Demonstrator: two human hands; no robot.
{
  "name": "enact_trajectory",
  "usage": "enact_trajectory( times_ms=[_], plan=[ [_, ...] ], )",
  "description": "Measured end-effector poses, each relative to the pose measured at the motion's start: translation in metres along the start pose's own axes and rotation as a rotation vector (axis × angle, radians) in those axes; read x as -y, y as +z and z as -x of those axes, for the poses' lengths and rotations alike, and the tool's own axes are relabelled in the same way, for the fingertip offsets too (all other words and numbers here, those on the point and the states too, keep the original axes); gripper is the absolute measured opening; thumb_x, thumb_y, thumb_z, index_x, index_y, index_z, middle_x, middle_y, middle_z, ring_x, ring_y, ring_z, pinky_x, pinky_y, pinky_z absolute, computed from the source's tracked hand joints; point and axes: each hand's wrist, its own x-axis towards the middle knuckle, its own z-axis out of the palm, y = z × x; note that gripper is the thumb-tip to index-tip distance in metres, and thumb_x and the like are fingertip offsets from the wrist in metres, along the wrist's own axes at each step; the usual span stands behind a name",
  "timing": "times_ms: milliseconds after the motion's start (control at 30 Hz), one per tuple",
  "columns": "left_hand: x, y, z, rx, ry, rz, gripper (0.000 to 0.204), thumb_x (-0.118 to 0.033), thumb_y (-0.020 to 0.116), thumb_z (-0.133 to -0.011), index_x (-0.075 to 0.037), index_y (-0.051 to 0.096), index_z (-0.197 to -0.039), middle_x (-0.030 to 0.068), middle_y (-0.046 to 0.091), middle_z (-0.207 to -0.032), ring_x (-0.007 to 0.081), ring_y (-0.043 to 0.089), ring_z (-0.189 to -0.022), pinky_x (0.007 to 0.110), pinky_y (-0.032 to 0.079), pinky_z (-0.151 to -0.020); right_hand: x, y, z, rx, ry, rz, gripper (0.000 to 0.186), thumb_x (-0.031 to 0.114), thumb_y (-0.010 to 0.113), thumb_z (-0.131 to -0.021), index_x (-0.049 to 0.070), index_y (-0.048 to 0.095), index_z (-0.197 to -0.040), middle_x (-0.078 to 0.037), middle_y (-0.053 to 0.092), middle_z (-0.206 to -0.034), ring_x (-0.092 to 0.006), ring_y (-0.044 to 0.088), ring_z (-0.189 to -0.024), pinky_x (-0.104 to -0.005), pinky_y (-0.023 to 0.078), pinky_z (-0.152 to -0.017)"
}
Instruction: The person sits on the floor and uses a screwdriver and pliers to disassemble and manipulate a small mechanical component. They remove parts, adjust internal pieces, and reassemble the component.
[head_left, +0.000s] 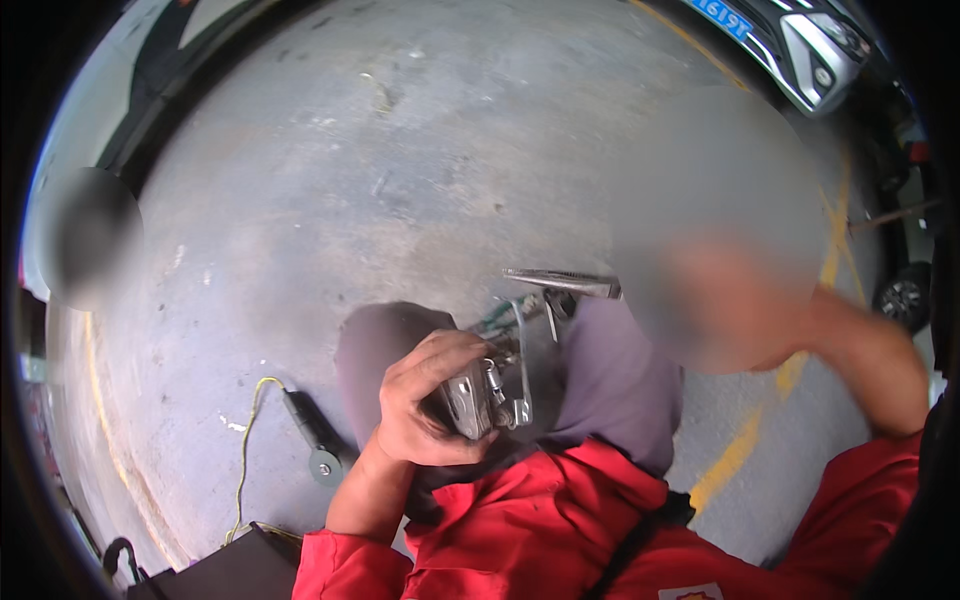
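Observation:
My left hand (425, 405) is closed around a worn metal part (466, 405), held over my lap between my knees. A small coil spring (493, 378) and a pale bent metal strip (525, 360) show at its right side. Beyond it, a long, flat metal tool (562, 282) with a ridged face, like a file, points left above my right knee. Its right end runs into a blurred patch. My right hand (735, 305) is inside that patch, in line with the tool, and its fingers are smeared.
An angle grinder (312, 440) with a round disc and a yellow cord (247, 450) lies on the concrete floor (330, 180) at my left. A dark box (220, 570) stands at the lower left. Vehicles (805, 60) are parked at the far right and far left.

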Motion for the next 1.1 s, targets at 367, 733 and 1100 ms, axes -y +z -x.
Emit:
enact_trajectory(
  times_ms=[367,733,1100],
  plan=[
    [-0.048,-0.058,-0.114,0.494,-0.050,0.092,0.073,-0.014,0.082,-0.050,0.004,0.073,-0.120,0.0164,0.074,-0.114,0.0361,0.064,-0.115,0.046,0.049,-0.102,0.019,0.088,-0.103,-0.741,-0.450,-0.643,0.035,0.018,0.071,-0.096,-0.001,0.068,-0.125,-0.017,0.060,-0.130,-0.0294,0.063,-0.119,-0.0379,0.048,-0.103],
    [-0.062,-0.047,-0.133,0.577,-0.185,0.284,0.072,-0.018,0.091,-0.055,0.004,0.072,-0.121,0.0187,0.072,-0.116,0.0311,0.067,-0.109,0.041,0.050,-0.099,0.030,0.135,-0.094,-0.671,-0.256,-1.313,0.021,0.017,0.069,-0.099,0.002,0.069,-0.113,0.004,0.061,-0.088,-0.0057,0.055,-0.081,-0.0243,0.045,-0.073],
    [-0.042,-0.004,-0.014,-0.302,-0.146,-0.219,0.053,-0.024,0.063,-0.080,0.005,0.066,-0.124,0.0246,0.058,-0.140,0.0362,0.056,-0.130,0.045,0.042,-0.111,0.061,0.176,-0.130,-1.001,-0.095,-0.888,0.020,0.016,0.075,-0.092,0.000,0.066,-0.096,-0.016,0.067,-0.095,-0.0313,0.067,-0.084,-0.0388,0.053,-0.077]
  ],
)
